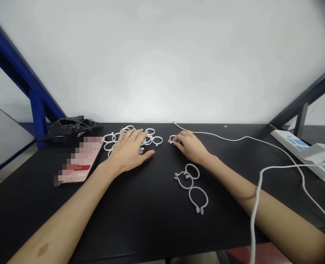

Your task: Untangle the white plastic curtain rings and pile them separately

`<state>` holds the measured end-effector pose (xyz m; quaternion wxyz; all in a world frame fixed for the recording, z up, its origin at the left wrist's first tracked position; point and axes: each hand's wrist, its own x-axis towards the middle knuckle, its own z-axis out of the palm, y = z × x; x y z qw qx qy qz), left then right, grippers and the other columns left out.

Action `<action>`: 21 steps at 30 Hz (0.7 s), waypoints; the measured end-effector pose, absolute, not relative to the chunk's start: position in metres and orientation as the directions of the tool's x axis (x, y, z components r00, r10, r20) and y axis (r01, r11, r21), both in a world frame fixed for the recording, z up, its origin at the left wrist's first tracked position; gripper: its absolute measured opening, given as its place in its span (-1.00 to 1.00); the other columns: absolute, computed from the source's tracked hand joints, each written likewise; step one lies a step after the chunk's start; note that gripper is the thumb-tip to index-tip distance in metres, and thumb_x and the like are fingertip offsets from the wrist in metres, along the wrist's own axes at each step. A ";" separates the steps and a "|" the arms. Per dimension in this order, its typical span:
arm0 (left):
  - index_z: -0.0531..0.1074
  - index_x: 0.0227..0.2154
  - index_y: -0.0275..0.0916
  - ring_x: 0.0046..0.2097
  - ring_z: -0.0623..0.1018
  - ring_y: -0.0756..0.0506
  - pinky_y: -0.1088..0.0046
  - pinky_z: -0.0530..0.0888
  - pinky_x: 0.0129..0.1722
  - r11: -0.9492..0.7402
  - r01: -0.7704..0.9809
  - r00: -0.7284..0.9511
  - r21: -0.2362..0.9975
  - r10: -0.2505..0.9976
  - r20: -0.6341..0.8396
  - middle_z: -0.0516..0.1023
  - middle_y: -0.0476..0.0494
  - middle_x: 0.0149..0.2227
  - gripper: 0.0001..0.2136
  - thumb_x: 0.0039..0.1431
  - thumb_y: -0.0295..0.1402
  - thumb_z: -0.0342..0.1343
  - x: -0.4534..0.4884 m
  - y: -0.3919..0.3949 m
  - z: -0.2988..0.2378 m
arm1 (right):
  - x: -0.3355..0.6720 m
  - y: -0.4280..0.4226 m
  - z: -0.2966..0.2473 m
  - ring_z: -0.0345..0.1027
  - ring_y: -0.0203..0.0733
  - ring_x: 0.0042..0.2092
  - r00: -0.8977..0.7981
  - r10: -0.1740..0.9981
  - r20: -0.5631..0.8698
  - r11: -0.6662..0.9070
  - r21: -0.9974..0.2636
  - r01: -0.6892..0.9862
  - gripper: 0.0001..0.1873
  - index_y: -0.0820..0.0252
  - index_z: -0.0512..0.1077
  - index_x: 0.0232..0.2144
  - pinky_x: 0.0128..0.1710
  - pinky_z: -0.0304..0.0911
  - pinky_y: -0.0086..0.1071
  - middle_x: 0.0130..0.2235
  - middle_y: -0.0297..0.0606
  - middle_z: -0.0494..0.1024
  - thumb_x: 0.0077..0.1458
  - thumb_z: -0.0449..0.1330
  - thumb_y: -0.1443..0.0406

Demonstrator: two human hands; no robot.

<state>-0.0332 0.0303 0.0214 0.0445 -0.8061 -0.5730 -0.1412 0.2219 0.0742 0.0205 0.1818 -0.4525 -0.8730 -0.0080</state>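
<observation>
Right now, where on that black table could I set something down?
The bare tabletop between the left forearm and three loose rings. Crowded at the ring pile under the left hand, and along the white cables.

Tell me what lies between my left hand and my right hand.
The head view shows white rings beside your left hand, then black tabletop, then one ring at your right hand.

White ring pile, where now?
Head view, left of centre: the white ring pile lies on the black table, partly hidden by the left hand, right of the pink flat item.
</observation>
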 end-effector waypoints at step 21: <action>0.48 -0.18 -0.21 -0.17 0.59 -0.08 0.37 0.50 -0.14 -0.554 0.772 0.273 0.313 0.733 0.623 0.63 -0.09 -0.20 -0.84 0.30 -0.34 0.03 0.008 0.012 0.028 | 0.217 0.017 0.037 0.36 -0.27 -0.27 -0.528 0.637 0.563 0.751 -0.296 0.591 -0.74 0.16 0.44 -0.04 -0.31 0.32 -0.39 -0.09 -0.15 0.44 0.28 0.09 0.24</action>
